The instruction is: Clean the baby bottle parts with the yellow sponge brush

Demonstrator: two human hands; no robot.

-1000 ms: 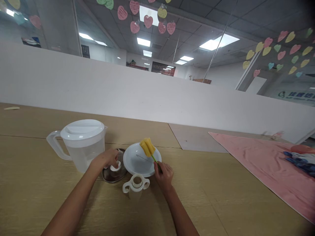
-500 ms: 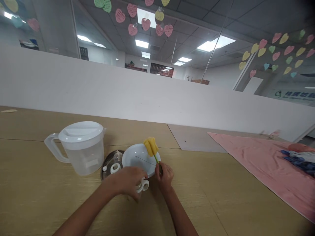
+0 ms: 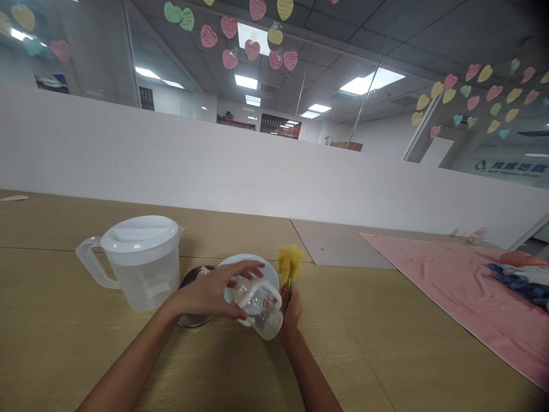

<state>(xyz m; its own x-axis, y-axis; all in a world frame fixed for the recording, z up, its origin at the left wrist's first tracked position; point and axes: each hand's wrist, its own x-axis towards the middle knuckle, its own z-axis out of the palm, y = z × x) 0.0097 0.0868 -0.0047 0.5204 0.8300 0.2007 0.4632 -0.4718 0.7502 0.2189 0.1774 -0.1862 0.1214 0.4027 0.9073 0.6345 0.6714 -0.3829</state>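
My left hand (image 3: 217,290) is closed around a clear baby bottle (image 3: 266,317) with white side handles and red print. The bottle is tilted, its base toward the lower right, above the front of a white bowl (image 3: 246,258). In my right hand (image 3: 293,315), just right of the bottle, is a bottle brush with a yellow sponge head (image 3: 289,262) pointing up and a green stem. My left hand partly covers the bowl and a round metal tray (image 3: 193,319) left of it; what lies on the tray is mostly hidden.
A translucent lidded pitcher (image 3: 143,269) stands left of the tray, handle to the left. Along the right of the wooden table (image 3: 364,337) lies a pink cloth (image 3: 450,292), with blue and white fabric (image 3: 521,277) at its far end. A low white wall (image 3: 257,174) closes the back.
The bottle, mostly hidden under my left hand before, is now raised and tipped in its grip. The brush has shifted right and stands more upright in my right hand.
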